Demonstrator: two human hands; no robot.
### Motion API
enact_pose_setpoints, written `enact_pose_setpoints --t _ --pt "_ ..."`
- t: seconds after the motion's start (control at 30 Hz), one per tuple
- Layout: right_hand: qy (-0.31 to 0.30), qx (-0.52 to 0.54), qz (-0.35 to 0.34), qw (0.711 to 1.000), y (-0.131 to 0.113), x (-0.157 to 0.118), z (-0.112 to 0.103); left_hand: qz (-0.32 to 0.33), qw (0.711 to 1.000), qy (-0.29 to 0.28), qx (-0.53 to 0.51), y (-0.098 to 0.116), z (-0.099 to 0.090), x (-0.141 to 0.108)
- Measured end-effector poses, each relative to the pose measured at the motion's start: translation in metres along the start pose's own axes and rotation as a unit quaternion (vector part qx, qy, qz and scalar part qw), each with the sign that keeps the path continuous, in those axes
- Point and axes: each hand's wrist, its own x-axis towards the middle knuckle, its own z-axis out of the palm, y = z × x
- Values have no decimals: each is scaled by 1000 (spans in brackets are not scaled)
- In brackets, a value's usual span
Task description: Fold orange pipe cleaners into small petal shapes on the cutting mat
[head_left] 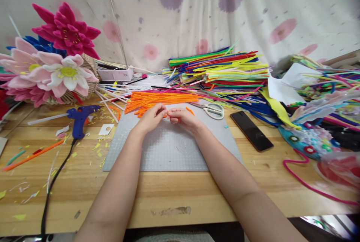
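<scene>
Bench (197,189) carries a grey mat (171,152). Over the mat, left hand (153,118) and right hand (184,118) meet, fingers of both pinching a small orange piece (165,116), mostly hidden. Beyond lie orange stems (160,98), scissors (205,107) beside them.

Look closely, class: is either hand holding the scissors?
No, the scissors lie apart from the left hand and right hand, touching neither.

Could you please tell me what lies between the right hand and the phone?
In the head view, a short orange piece, the scissors and a tiny teal scrap lie between the right hand and the phone.
</scene>
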Motion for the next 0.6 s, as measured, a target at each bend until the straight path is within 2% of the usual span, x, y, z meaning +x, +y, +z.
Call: enact_pose_setpoints --t 0.13,0.23,0.43,0.6 --pt "-17 55 52 997 -6 -3 -13 73 993 -14 89 6 9 -1" --pt "-50 62 83 993 -7 -2 -19 93 989 -4 113 14 13 -2" --pt "-116 125 88 981 -4 1 -18 104 991 17 80 23 17 -5" --pt "-105 163 122 973 -3 1 -15 100 993 20 51 22 19 -4"
